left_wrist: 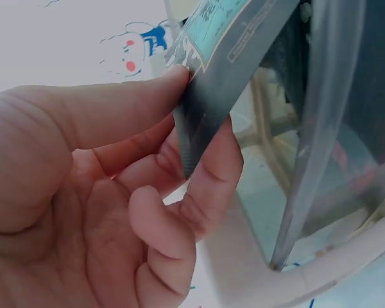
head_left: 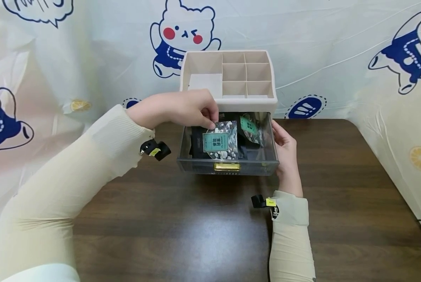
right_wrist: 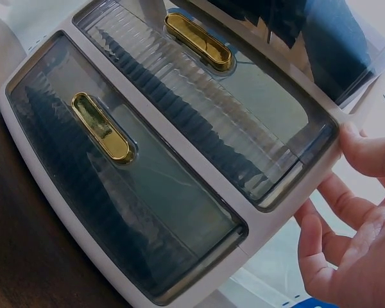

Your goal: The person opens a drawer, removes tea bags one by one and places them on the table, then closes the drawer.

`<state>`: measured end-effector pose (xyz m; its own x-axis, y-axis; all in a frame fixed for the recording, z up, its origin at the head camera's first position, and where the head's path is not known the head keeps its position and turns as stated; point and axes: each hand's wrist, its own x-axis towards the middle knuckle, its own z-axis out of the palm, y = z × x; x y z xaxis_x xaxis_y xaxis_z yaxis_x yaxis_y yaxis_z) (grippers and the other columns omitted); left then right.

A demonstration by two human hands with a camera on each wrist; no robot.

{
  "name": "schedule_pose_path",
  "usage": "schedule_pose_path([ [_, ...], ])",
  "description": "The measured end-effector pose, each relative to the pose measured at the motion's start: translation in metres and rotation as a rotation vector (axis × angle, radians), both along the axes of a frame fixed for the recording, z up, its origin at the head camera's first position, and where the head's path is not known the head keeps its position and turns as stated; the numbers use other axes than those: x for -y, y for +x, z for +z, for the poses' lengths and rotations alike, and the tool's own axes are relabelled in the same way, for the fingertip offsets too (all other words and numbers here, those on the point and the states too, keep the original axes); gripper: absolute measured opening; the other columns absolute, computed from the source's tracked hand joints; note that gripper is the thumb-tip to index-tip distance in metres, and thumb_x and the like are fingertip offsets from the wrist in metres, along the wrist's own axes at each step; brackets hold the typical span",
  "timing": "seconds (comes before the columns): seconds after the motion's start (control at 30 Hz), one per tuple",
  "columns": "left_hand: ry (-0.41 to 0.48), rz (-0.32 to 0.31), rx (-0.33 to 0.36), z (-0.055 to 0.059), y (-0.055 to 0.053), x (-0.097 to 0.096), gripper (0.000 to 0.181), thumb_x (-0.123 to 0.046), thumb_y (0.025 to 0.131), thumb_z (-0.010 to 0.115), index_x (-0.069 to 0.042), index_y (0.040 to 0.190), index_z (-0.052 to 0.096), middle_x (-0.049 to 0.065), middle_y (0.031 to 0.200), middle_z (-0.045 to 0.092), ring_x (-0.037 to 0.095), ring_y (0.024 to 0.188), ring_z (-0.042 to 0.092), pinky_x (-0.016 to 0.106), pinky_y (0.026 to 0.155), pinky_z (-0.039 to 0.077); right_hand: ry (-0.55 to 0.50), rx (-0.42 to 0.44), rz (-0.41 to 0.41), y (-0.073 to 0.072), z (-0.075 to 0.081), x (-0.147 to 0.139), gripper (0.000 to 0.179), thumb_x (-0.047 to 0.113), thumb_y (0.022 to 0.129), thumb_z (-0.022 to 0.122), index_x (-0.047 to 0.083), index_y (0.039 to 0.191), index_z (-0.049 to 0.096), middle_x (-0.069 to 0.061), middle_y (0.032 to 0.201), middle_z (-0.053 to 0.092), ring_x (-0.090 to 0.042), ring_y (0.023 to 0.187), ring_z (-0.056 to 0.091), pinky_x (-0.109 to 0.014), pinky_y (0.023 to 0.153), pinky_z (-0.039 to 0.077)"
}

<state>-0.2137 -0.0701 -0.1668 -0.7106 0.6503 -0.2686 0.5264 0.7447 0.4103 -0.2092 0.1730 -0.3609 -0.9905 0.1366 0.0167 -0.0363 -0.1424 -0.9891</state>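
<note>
My left hand (head_left: 184, 109) reaches over the pulled-out top drawer (head_left: 196, 167) and pinches a tea packet (head_left: 215, 141) by its edge between thumb and fingers. The packet is dark with a floral print and a teal label. In the left wrist view, its corner (left_wrist: 208, 106) sits between thumb and fingertips. Another packet with a green label (head_left: 251, 127) lies in the drawer's right side, beside dark packets. My right hand (head_left: 286, 154) is at the right side of the white desk organizer (head_left: 228, 105), thumb near its front corner, fingers bent lightly along its side.
Below the pulled-out drawer are two shut smoky drawers with gold handles (right_wrist: 102, 128). The organizer's top has open compartments (head_left: 234, 72). It stands at the back of a dark wooden table (head_left: 196, 219), against a printed curtain (head_left: 126, 51).
</note>
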Motion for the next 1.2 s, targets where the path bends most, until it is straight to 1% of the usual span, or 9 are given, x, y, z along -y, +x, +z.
schedule_pose_path([
  [0.2, 0.115, 0.064, -0.033, 0.005, 0.001, 0.012, 0.010, -0.007, 0.096, 0.064, -0.001, 0.095, 0.072, 0.013, 0.092, 0.066, 0.026, 0.091, 0.055, 0.036, 0.087, 0.045, -0.009, 0.001, 0.000, 0.001, -0.001, 0.000, 0.047, 0.005, 0.097, 0.060, 0.018, 0.142, 0.056, -0.001, 0.130, 0.063, -0.012, 0.110, 0.057, -0.017, 0.081, 0.052],
  [0.37, 0.181, 0.108, -0.074, 0.009, 0.005, 0.021, 0.012, -0.009, 0.096, 0.064, -0.001, 0.098, 0.073, 0.015, 0.096, 0.068, 0.027, 0.094, 0.057, 0.042, 0.095, 0.047, -0.001, -0.015, 0.001, -0.001, -0.002, 0.000, 0.047, 0.003, 0.097, 0.059, 0.016, 0.142, 0.055, -0.005, 0.133, 0.062, -0.012, 0.112, 0.057, -0.017, 0.081, 0.052],
  [0.5, 0.223, 0.170, -0.135, 0.013, 0.012, 0.028, 0.013, -0.011, 0.096, 0.063, -0.003, 0.099, 0.074, 0.013, 0.096, 0.069, 0.025, 0.093, 0.056, 0.039, 0.091, 0.047, 0.001, -0.015, 0.003, -0.001, -0.002, 0.000, 0.047, 0.004, 0.097, 0.059, 0.017, 0.142, 0.056, -0.006, 0.136, 0.061, -0.012, 0.113, 0.056, -0.017, 0.082, 0.052],
  [0.7, 0.285, 0.264, -0.212, 0.013, 0.023, 0.041, 0.016, -0.016, 0.097, 0.064, -0.005, 0.105, 0.074, 0.013, 0.098, 0.070, 0.025, 0.089, 0.054, 0.025, 0.069, 0.045, -0.016, -0.004, 0.003, -0.001, -0.002, -0.001, 0.047, 0.005, 0.097, 0.060, 0.019, 0.141, 0.057, -0.002, 0.131, 0.063, -0.012, 0.112, 0.056, -0.017, 0.082, 0.052],
  [0.8, 0.335, 0.350, -0.265, 0.013, 0.028, 0.048, 0.019, -0.019, 0.098, 0.063, -0.006, 0.108, 0.073, 0.014, 0.102, 0.069, 0.024, 0.087, 0.054, 0.021, 0.064, 0.043, -0.020, -0.012, 0.005, -0.001, -0.003, -0.001, 0.046, 0.005, 0.097, 0.060, 0.019, 0.141, 0.057, 0.000, 0.128, 0.064, -0.012, 0.111, 0.056, -0.016, 0.082, 0.052],
  [0.9, 0.403, 0.466, -0.340, 0.013, 0.030, 0.061, 0.023, -0.023, 0.098, 0.063, -0.006, 0.111, 0.073, 0.013, 0.107, 0.067, 0.021, 0.085, 0.056, 0.016, 0.065, 0.045, -0.034, -0.022, 0.015, -0.001, -0.004, -0.001, 0.046, 0.005, 0.097, 0.060, 0.019, 0.141, 0.058, 0.001, 0.127, 0.064, -0.012, 0.109, 0.057, -0.016, 0.080, 0.052],
  [0.97, 0.461, 0.545, -0.369, 0.012, 0.031, 0.072, 0.026, -0.025, 0.097, 0.063, -0.006, 0.113, 0.072, 0.008, 0.108, 0.066, 0.017, 0.084, 0.058, 0.011, 0.068, 0.047, -0.042, -0.027, 0.019, -0.001, -0.004, 0.000, 0.046, 0.004, 0.096, 0.061, 0.018, 0.140, 0.058, 0.002, 0.124, 0.065, -0.012, 0.107, 0.057, -0.016, 0.078, 0.053],
  [1.07, 0.569, 0.644, -0.363, 0.008, 0.033, 0.091, 0.023, -0.024, 0.096, 0.066, -0.007, 0.109, 0.073, -0.004, 0.101, 0.068, 0.011, 0.079, 0.060, 0.009, 0.070, 0.048, -0.037, -0.033, 0.019, -0.001, -0.004, 0.000, 0.046, 0.004, 0.096, 0.061, 0.018, 0.140, 0.058, 0.002, 0.123, 0.065, -0.013, 0.107, 0.057, -0.016, 0.078, 0.053],
  [1.2, 0.681, 0.735, -0.325, -0.004, 0.036, 0.115, 0.009, -0.020, 0.093, 0.070, -0.015, 0.099, 0.075, -0.018, 0.082, 0.069, 0.005, 0.069, 0.056, 0.012, 0.058, 0.041, -0.031, -0.032, 0.016, -0.001, -0.003, -0.001, 0.046, 0.004, 0.096, 0.061, 0.019, 0.140, 0.058, 0.001, 0.126, 0.064, -0.014, 0.111, 0.056, -0.016, 0.082, 0.052],
])
